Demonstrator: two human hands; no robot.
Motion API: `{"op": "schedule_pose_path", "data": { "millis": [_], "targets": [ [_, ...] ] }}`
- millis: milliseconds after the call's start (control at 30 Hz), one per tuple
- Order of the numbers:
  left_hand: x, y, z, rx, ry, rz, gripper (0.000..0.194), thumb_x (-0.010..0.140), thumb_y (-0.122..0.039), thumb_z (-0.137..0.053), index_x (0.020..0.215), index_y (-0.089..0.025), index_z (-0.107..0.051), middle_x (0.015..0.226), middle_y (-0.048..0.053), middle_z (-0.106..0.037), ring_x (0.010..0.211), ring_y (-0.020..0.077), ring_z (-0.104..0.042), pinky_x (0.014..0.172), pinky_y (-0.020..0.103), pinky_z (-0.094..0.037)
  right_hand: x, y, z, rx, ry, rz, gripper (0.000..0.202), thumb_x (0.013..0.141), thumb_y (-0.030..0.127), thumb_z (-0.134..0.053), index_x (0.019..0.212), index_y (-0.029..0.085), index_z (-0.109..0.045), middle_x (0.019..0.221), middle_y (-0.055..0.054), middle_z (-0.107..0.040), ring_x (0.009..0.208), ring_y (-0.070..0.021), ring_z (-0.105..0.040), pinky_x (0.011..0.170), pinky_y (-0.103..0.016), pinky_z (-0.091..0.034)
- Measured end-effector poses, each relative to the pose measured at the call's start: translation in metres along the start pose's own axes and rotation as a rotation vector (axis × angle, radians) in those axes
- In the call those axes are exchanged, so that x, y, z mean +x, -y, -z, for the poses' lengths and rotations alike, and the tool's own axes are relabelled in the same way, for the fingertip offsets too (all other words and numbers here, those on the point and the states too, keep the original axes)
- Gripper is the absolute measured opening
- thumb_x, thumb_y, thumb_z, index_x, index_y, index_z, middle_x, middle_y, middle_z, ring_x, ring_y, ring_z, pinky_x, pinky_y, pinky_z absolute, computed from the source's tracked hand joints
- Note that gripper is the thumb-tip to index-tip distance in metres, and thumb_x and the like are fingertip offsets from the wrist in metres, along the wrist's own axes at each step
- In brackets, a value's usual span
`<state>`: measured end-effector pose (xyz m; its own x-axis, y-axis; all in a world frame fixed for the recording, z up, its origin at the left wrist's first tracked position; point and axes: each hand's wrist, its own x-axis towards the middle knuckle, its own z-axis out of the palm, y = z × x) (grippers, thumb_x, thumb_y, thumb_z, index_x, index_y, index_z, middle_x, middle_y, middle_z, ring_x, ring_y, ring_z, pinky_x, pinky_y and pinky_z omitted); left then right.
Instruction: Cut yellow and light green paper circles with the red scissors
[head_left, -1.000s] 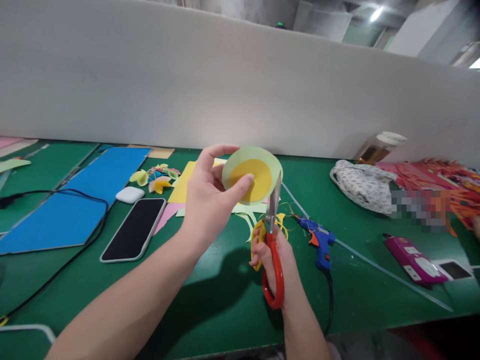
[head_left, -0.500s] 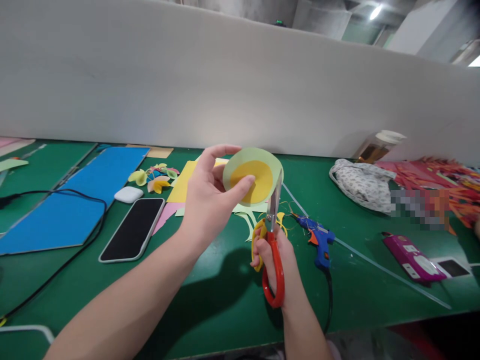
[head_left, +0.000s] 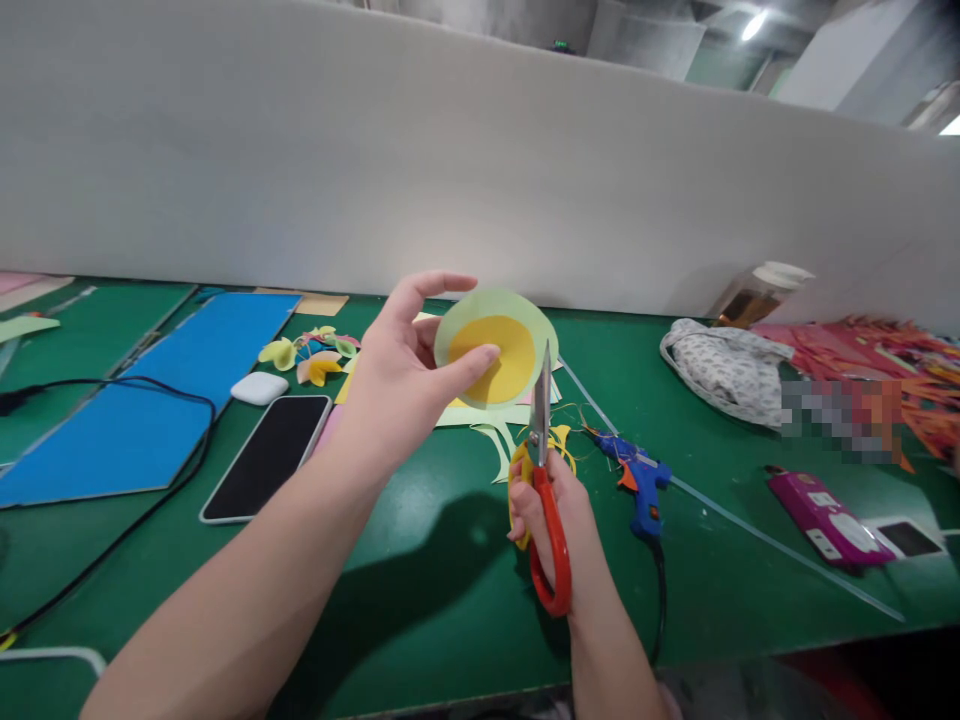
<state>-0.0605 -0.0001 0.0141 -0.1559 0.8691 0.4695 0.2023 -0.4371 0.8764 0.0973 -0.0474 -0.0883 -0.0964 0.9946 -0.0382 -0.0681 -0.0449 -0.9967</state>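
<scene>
Between thumb and fingers, my left hand [head_left: 409, 375] pinches a round piece of pale green paper with a yellow paper circle [head_left: 514, 350] on it. My right hand [head_left: 551, 510] is closed round the red and yellow handles of a pair of scissors [head_left: 553, 540]. Their blades point upward at the right edge of the green paper [head_left: 544, 318]; whether they touch it I cannot tell. Both hands are raised above the green table. Beneath the paper, cut green and yellow scraps [head_left: 495, 450] lie partly hidden.
Right of the scissors lies a blue glue gun [head_left: 636, 475] with a long clear glue stick. A phone [head_left: 266, 458], a white case [head_left: 259, 389] and blue board [head_left: 150, 400] lie left. Farther right are a patterned cloth pouch [head_left: 720, 370], a purple device [head_left: 829, 515] and a jar [head_left: 761, 295].
My left hand has shifted slightly left with the paper. The scissors blades now look closer together and stand near the paper's right edge.
</scene>
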Motion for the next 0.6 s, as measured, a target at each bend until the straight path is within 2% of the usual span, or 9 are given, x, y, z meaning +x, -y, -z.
{"op": "schedule_pose_path", "data": {
  "millis": [233, 600],
  "targets": [
    [0.002, -0.002, 0.003, 0.01, 0.006, -0.011, 0.05, 0.072, -0.023, -0.074, 0.119, -0.027, -0.056, 0.073, -0.003, -0.065, 0.061, 0.0149, -0.068, 0.05, 0.023, -0.058, -0.002, 0.007, 0.0, 0.013, 0.009, -0.008, 0.054, 0.067, 0.067, -0.074, 0.087, 0.021, -0.054, 0.065, 0.006, -0.049, 0.046, -0.0062, -0.042, 0.043, -0.02, -0.039],
    [0.009, 0.002, 0.014, 0.004, 0.051, -0.001, 0.059, 0.069, -0.02, -0.076, 0.123, -0.03, -0.056, 0.074, -0.003, -0.066, 0.063, 0.0166, -0.068, 0.051, 0.026, -0.06, -0.002, 0.012, 0.011, -0.03, 0.069, -0.037, 0.053, 0.062, 0.064, -0.08, 0.082, 0.021, -0.055, 0.059, 0.007, -0.046, 0.046, -0.0081, -0.042, 0.043, -0.021, -0.037]
  ]
}}
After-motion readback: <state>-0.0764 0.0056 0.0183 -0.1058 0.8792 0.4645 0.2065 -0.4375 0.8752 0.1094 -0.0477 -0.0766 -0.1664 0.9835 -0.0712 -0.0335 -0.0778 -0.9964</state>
